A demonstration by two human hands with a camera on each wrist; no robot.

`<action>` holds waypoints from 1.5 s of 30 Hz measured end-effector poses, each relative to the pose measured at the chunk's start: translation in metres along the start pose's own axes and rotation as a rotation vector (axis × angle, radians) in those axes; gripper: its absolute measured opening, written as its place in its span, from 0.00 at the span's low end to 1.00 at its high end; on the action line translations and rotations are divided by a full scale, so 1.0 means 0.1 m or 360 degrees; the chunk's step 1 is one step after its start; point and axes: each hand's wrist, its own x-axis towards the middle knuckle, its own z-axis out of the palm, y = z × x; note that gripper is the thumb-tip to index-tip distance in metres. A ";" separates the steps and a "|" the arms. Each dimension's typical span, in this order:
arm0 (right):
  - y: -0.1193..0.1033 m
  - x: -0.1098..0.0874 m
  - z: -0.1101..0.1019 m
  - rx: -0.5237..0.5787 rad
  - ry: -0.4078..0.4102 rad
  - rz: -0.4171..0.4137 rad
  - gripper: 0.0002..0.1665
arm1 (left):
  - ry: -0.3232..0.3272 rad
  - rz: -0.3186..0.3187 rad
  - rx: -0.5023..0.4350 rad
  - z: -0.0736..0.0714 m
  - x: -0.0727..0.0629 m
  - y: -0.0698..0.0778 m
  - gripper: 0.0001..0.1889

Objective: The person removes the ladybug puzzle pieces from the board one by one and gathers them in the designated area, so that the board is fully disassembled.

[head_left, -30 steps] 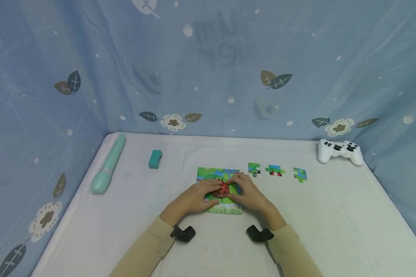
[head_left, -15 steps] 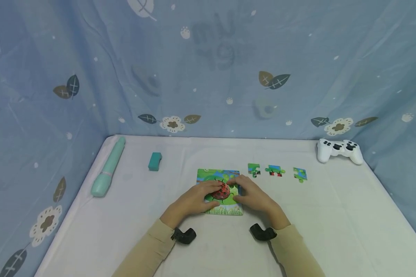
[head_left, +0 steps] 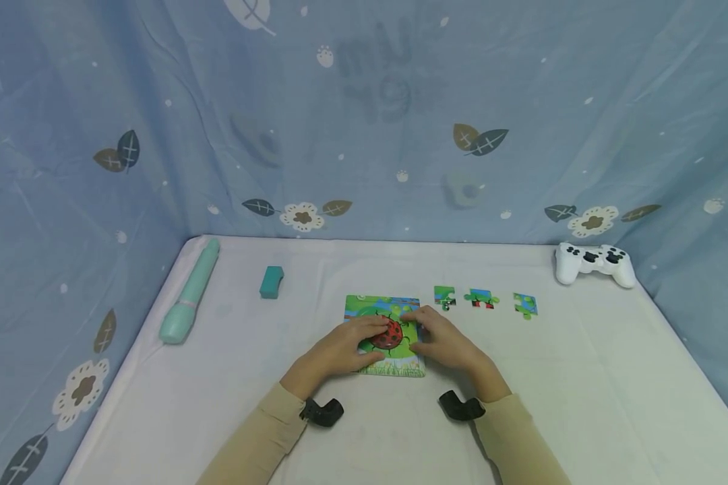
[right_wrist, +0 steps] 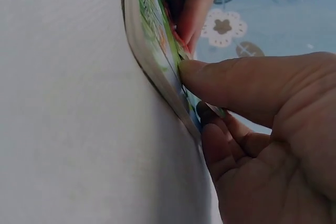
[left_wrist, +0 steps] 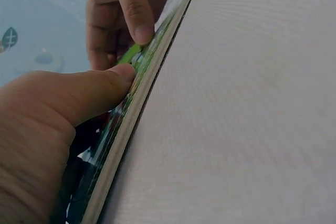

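A flat jigsaw puzzle (head_left: 364, 303) with a red ladybug on green lies in the middle of the table. My left hand (head_left: 341, 345) rests on its left half, fingers over the ladybug and thumb lower down; in the left wrist view that thumb (left_wrist: 113, 80) presses near the board's edge. At the right side, my right hand (head_left: 445, 340) pinches a green puzzle piece (left_wrist: 131, 53) between thumb and fingers. In the right wrist view the piece's edge (right_wrist: 216, 109) shows tilted at the board, partly covered by the thumb (right_wrist: 210, 80).
Three loose puzzle pieces (head_left: 480, 298) lie in a row behind my right hand. A white game controller (head_left: 594, 264) sits at the back right. At the left are a teal block (head_left: 271, 282) and a long mint-green wand-like thing (head_left: 189, 293). A blue patterned curtain (head_left: 364, 135) bounds the back.
My right hand has shifted slightly right, from beside the ladybug toward the puzzle's right edge. The left hand stays in place on the puzzle.
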 end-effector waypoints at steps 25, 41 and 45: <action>0.17 -0.26 -0.37 -0.0097 0.0226 0.0139 0.28 | -0.0046 -0.0037 0.0005 -0.01 -0.03 0.03 0.29; 0.73 -1.13 -1.06 -0.0194 0.0332 0.0493 0.29 | -0.0035 -0.0047 -0.0031 -0.03 -0.01 0.03 0.29; 0.85 -1.22 -1.10 -0.0212 0.0329 0.0582 0.30 | -0.0020 -0.0034 -0.0034 -0.03 -0.02 0.02 0.29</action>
